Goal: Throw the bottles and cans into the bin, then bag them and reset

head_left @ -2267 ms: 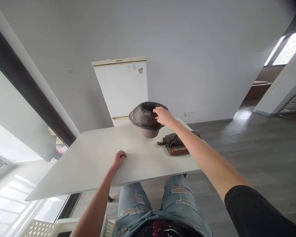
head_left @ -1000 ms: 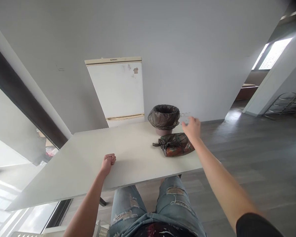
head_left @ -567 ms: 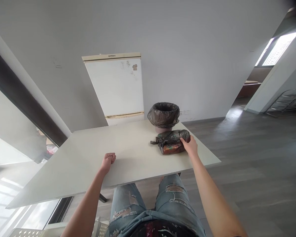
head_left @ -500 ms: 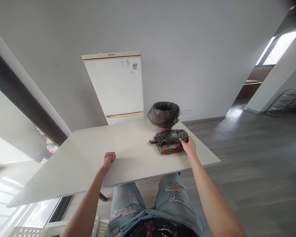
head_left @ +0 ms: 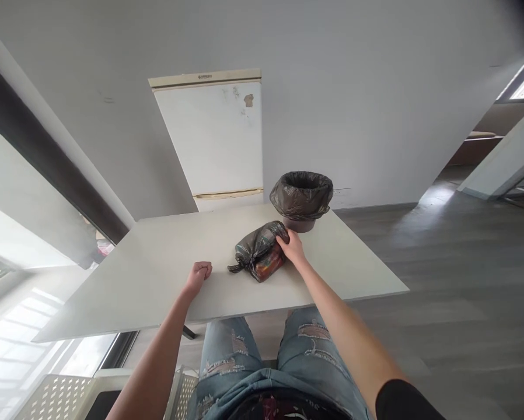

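Note:
A tied black plastic garbage bag (head_left: pixel 258 246) lies on the white table (head_left: pixel 170 245), its knotted end pointing left and towards me. Reddish and green contents show through the thin film. My right hand (head_left: pixel 292 246) grips the bag's right end, thumb on top; the fingers behind it are partly hidden. My left hand (head_left: pixel 199 273) rests on the tabletop as a closed fist, with nothing visible in it, a little left of the knot. Just behind the bag stands a trash can (head_left: pixel 301 201) with a black liner folded over its rim.
A white fridge (head_left: pixel 213 137) stands against the grey wall beyond the table. Down at the lower left is a cream perforated plastic basket (head_left: pixel 56 396). The grey wood floor (head_left: pixel 454 274) stretches to the right, and the table's front edge lies just before my legs.
My right hand has shifted the garbage bag leftwards across the table, turning it so the knot angles towards me. My left fist stays nearly in place. The view has turned slightly.

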A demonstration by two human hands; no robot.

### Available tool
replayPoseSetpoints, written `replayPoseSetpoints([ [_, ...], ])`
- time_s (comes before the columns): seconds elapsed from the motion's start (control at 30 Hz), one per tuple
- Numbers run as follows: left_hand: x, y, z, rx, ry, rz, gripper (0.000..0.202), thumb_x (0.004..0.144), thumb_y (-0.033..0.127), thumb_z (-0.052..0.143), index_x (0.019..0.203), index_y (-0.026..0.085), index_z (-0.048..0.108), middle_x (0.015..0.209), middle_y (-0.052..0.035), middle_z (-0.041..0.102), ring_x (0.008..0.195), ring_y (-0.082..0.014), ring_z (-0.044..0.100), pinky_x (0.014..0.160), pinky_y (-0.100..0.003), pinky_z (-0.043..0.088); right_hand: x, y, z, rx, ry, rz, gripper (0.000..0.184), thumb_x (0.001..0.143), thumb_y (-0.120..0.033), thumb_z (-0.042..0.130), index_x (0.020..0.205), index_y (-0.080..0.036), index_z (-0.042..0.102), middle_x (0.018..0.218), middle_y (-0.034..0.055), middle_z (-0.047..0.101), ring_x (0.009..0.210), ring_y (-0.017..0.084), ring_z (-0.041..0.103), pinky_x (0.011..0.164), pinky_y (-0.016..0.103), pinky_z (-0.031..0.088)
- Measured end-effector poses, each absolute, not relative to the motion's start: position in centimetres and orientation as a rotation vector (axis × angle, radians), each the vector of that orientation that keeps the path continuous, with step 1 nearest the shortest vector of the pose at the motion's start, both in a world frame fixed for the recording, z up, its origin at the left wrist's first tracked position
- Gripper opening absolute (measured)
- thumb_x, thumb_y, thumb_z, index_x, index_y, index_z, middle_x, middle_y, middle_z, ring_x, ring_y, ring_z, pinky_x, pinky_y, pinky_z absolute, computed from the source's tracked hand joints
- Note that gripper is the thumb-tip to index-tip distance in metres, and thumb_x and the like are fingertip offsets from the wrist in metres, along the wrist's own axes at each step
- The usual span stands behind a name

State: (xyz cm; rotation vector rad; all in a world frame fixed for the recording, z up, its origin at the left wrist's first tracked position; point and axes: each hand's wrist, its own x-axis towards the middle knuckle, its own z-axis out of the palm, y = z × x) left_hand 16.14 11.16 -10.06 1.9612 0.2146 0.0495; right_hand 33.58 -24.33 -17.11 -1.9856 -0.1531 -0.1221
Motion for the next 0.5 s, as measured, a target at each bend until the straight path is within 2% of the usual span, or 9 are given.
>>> replayPoseSetpoints([
  [0.2,16.1,10.8,-10.2,2.035,0.202,0.040,0.008,0.060,0.024,0.042,0.053,0.021,0.041,0.051,0.0030,0.032,0.054,-0.0111,0.026,0.057,-0.028,0.018,39.1,-17.6,-15.2,-1.904,-0.487,-0.036,0.063,0.091,-0.051,0.060,0.148,-0.023,0.058,0.158,0.0110,0.055,0.150,0.028,0.047,0.126,0.043,0.037],
  [0.3,16.2,10.5,-10.2,2.061,0.172,0.012,0.009,0.068,0.022,0.045,0.061,0.019,0.049,0.055,0.0026,0.040,0.055,-0.0115,0.032,0.057,-0.027,0.023,40.4,-16.1,-14.6,-1.897,-0.502,0.000,0.064,0.090,-0.053,0.064,0.147,-0.023,0.058,0.159,0.0118,0.052,0.152,0.028,0.044,0.127,0.043,0.036],
  [0.4,16.2,9.9,-10.0,2.071,0.112,-0.035,0.013,0.084,0.026,0.053,0.088,0.018,0.063,0.074,-0.0005,0.062,0.063,-0.0130,0.046,0.065,-0.027,0.037,39.8,-16.7,-15.1,-1.932,-0.346,-0.005,0.074,0.088,-0.062,0.066,0.146,-0.017,0.054,0.159,0.0213,0.048,0.153,0.038,0.038,0.127,0.055,0.031],
  [0.43,16.2,9.7,-9.9,2.083,0.078,-0.054,0.017,0.090,0.030,0.054,0.100,0.019,0.064,0.085,-0.0028,0.069,0.067,-0.0137,0.050,0.069,-0.028,0.042,39.3,-17.2,-15.5,-1.942,-0.276,0.016,0.076,0.087,-0.066,0.066,0.143,-0.016,0.054,0.155,0.0241,0.050,0.150,0.041,0.041,0.124,0.059,0.033],
  [0.5,16.1,9.3,-9.7,2.148,0.010,-0.076,0.027,0.097,0.037,0.057,0.117,0.020,0.062,0.108,-0.0074,0.075,0.074,-0.0147,0.056,0.075,-0.029,0.046,38.3,-18.2,-16.3,-1.938,-0.168,0.120,0.072,0.085,-0.072,0.066,0.130,-0.016,0.059,0.136,0.0251,0.063,0.133,0.043,0.057,0.111,0.061,0.046],
])
